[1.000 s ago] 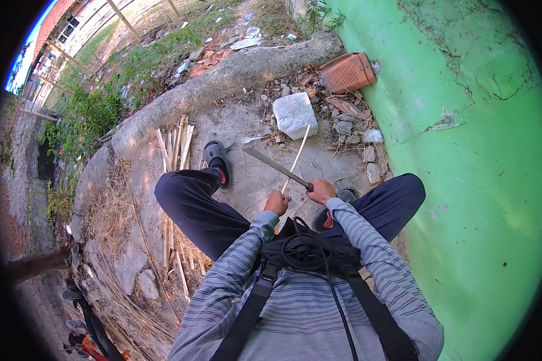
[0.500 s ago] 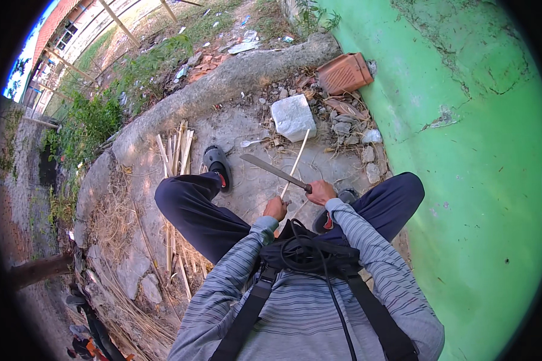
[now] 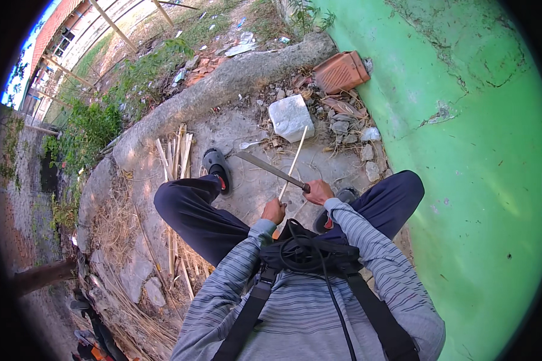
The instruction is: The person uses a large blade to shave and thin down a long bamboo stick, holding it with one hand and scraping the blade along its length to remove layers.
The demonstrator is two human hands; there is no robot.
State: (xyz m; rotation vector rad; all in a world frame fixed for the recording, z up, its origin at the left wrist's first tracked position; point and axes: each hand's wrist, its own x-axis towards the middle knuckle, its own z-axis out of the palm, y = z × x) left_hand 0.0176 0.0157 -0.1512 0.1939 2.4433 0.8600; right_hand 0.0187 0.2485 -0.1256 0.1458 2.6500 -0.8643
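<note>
I sit on the ground with my knees apart. My left hand point(image 3: 274, 211) grips the near end of a thin pale bamboo stick point(image 3: 295, 157) that points away from me toward a white stone block point(image 3: 290, 117). My right hand point(image 3: 318, 192) holds the handle of a long knife point(image 3: 270, 168). Its blade reaches left and away, crossing the stick about midway. Both hands are close together between my legs.
A green wall point(image 3: 464, 156) rises on my right. A red clay tile point(image 3: 341, 72) and small stones lie at its foot. A bundle of split bamboo strips point(image 3: 176, 156) lies to my left by a concrete curb point(image 3: 223, 84). Dry straw covers the ground at the lower left.
The knife blade has shifted slightly along the stick; the hands stay in nearly the same place. The view has tilted a little.
</note>
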